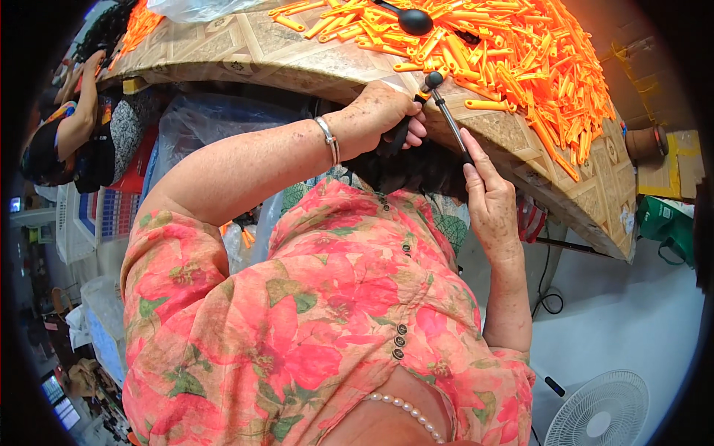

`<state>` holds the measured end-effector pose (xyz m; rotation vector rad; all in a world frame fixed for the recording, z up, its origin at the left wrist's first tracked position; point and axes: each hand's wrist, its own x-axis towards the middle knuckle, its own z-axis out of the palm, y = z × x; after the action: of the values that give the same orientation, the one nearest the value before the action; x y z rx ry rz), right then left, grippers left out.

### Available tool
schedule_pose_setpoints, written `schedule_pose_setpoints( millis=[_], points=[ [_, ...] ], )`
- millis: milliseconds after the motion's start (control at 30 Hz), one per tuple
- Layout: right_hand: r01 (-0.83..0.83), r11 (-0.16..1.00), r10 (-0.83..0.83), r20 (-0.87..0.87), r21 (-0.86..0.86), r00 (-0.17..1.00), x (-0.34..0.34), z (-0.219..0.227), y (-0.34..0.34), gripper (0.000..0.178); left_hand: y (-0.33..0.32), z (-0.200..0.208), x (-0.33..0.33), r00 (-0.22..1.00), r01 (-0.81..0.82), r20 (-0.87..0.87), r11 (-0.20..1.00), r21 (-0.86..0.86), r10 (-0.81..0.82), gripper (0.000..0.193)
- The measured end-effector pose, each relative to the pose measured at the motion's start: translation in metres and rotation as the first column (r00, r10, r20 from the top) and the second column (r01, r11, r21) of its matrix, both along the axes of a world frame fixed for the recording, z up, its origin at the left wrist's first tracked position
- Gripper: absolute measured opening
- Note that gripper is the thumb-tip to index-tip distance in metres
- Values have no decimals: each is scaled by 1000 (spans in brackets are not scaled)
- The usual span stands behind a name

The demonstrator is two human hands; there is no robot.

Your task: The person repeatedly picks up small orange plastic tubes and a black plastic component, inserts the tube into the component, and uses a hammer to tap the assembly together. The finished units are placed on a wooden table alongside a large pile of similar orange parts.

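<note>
My left hand (383,115), a metal bangle at its wrist, is closed round a dark handle with a bit of orange showing at its upper end. Most of that handle is hidden by my fingers. My right hand (489,193) pinches the black lower end of a slim silver metal rod (446,115). The rod slants up to a small round black head (433,79), right beside the top of the left hand's handle. Whether the two touch I cannot tell. Both hands are at the near edge of the patterned table (223,52).
A big heap of flat orange plastic handles (513,67) spreads over the table. A black spoon-like piece (415,21) lies on it. Beyond the table's right end are cardboard (669,163) and a green bag (666,227). A white fan (599,416) stands lower right. Another person's arm (82,111) shows far left.
</note>
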<state>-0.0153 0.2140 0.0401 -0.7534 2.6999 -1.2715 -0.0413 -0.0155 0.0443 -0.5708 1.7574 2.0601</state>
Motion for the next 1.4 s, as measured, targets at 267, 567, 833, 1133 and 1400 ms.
schedule_pose_setpoints(
  millis=[267, 567, 833, 1133, 1400],
  points=[
    [160, 878, -32, 277, -452, 960, 9, -16, 14, 48, -7, -7, 12, 999, -44, 1, 910, 412, 48, 24],
    [176, 919, -83, 262, -353, 961, 19, -29, 20, 47, 16, -47, 25, 996, -82, 56, 398, 914, 76, 30],
    [154, 936, -68, 266, -317, 962, 20, -30, 12, 45, 12, -44, 24, 993, 12, -83, 641, 767, 80, 38],
    [154, 933, -52, 301, -327, 952, 22, -28, 15, 44, 16, -33, 25, 995, -18, -55, 710, 704, 80, 39],
    [72, 986, -42, 197, -151, 980, 12, -14, 14, 42, 4, -16, 8, 987, -134, -19, 887, 441, 158, 31]
  ],
)
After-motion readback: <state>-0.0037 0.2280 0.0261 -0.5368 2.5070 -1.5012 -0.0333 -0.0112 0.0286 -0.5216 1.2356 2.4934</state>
